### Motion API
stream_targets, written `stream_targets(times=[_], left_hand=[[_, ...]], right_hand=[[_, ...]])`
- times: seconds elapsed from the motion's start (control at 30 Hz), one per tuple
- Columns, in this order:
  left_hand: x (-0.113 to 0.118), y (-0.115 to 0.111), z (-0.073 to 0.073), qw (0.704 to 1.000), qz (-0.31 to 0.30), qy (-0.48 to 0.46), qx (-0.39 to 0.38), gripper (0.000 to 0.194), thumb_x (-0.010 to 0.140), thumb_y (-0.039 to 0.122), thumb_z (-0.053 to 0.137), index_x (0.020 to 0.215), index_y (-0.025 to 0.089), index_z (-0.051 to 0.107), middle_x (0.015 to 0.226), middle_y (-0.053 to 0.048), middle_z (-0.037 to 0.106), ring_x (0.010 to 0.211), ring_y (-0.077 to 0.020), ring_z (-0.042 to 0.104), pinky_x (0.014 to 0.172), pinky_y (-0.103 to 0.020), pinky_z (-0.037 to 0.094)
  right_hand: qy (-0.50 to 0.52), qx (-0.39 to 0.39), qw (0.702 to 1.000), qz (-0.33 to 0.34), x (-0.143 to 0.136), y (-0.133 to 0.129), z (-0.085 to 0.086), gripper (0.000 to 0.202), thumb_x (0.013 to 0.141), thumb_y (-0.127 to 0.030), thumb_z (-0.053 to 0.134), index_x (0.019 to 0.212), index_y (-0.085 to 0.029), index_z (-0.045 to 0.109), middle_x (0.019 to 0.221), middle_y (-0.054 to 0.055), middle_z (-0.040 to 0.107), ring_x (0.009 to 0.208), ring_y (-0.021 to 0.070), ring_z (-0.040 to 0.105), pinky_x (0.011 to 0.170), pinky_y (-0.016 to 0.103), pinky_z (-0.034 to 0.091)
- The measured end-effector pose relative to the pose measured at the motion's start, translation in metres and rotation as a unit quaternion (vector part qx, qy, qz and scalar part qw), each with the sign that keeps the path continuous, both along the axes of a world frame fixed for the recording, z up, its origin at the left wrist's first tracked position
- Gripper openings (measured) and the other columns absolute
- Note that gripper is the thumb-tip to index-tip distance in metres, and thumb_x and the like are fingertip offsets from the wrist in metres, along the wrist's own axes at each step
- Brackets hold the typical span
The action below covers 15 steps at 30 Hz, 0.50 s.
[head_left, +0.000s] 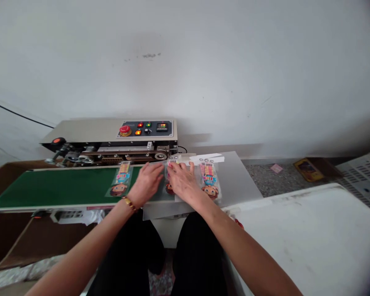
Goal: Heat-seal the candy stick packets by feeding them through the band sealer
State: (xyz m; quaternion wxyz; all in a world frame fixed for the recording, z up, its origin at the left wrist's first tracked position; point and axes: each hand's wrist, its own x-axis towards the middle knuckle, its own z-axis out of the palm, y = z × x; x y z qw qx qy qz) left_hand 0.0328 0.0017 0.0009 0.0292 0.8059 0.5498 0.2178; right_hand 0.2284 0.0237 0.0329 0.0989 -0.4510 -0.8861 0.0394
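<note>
one left packet (120, 181), one middle packet (169, 188) and one right packet (209, 181) look light, slick and bendy, best held by the side edges; that makes three: the first on one green belt (64, 187), the second partly under the spread right hand (183, 179), the third beside it over a pale sheet (239, 176); the left hand (147, 182) lies nearly straight, and whether either pinches anything cannot be told

The belt (58, 187) is green, button (125, 130) red, packets (209, 180) multicoloured.
</note>
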Motion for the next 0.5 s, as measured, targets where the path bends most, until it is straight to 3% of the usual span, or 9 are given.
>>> stream_targets(times=[0.1,0.2,0.33,0.4,0.5], left_hand=[[0.040,0.003,-0.004,0.999,-0.038,-0.010,-0.015,0.043,0.102,0.024,0.038,0.142,0.017,0.053,0.148,-0.014,0.058,0.141,-0.0243,0.051,0.125,-0.054,0.033],[0.041,0.003,-0.009,0.999,-0.034,0.006,-0.019,0.043,0.101,0.025,0.042,0.142,0.018,0.054,0.149,-0.015,0.057,0.143,-0.0261,0.049,0.126,-0.057,0.029],[-0.004,-0.002,-0.014,0.999,-0.034,0.009,-0.028,0.044,0.103,0.030,0.039,0.143,0.019,0.053,0.152,-0.015,0.054,0.144,-0.0257,0.048,0.125,-0.056,0.031],[-0.033,-0.005,-0.014,0.999,-0.031,0.009,-0.039,0.046,0.103,0.036,0.039,0.143,0.018,0.053,0.152,-0.015,0.054,0.143,-0.0268,0.049,0.124,-0.056,0.033],[-0.073,-0.011,-0.012,0.998,-0.007,0.026,-0.049,0.047,0.102,0.041,0.041,0.140,0.019,0.057,0.151,-0.015,0.056,0.139,-0.0298,0.054,0.121,-0.060,0.036]], right_hand=[[0.003,-0.011,1.000,-0.022,0.026,0.002,0.006,0.041,0.103,-0.016,0.035,0.132,-0.022,0.063,0.145,0.012,0.059,0.125,0.0309,0.054,0.115,0.064,0.026],[-0.007,-0.013,0.997,-0.072,0.070,0.006,0.007,0.040,0.102,-0.018,0.038,0.132,-0.024,0.064,0.149,0.010,0.058,0.135,0.0329,0.048,0.117,0.067,0.019],[-0.019,-0.004,0.997,-0.074,0.107,0.008,-0.005,0.041,0.102,-0.019,0.038,0.137,-0.020,0.061,0.151,0.013,0.056,0.142,0.0347,0.043,0.118,0.071,0.011],[-0.016,-0.002,0.998,-0.056,0.101,0.005,-0.014,0.039,0.103,-0.019,0.039,0.135,-0.019,0.062,0.151,0.014,0.055,0.142,0.0343,0.042,0.119,0.073,0.007],[-0.003,0.007,1.000,-0.026,0.065,0.003,-0.022,0.035,0.103,-0.020,0.040,0.130,-0.022,0.063,0.151,0.013,0.055,0.143,0.0330,0.040,0.119,0.075,0.005]])
